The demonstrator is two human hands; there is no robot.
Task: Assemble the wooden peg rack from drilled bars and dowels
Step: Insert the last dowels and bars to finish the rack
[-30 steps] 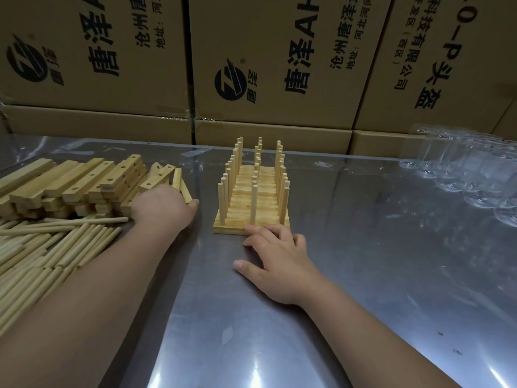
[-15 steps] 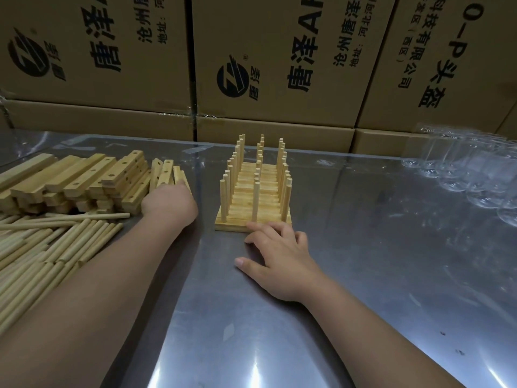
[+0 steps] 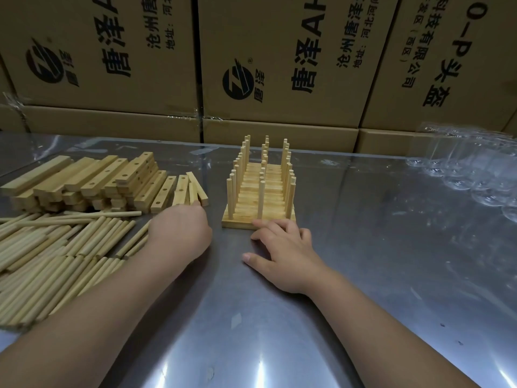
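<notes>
The peg rack [image 3: 260, 191] stands mid-table: stacked wooden bars with three rows of upright dowels. My right hand [image 3: 282, 253] lies flat on the steel table, fingers spread, fingertips touching the rack's near base edge. My left hand [image 3: 179, 231] reaches to the pile of drilled bars [image 3: 112, 183]. Its fingers curl over the near end of the rightmost drilled bar [image 3: 193, 191], and the hand's back hides the grip. Loose dowels [image 3: 56, 253] lie in a heap under my left forearm.
Cardboard boxes [image 3: 279, 65] form a wall along the table's far edge. Several clear glasses [image 3: 470, 175] stand at the right rear. The steel table [image 3: 363, 275] is reflective.
My left hand has shifted slightly right along the bar pile's near edge to the rightmost bars. My right hand has stayed at the rack's base.
</notes>
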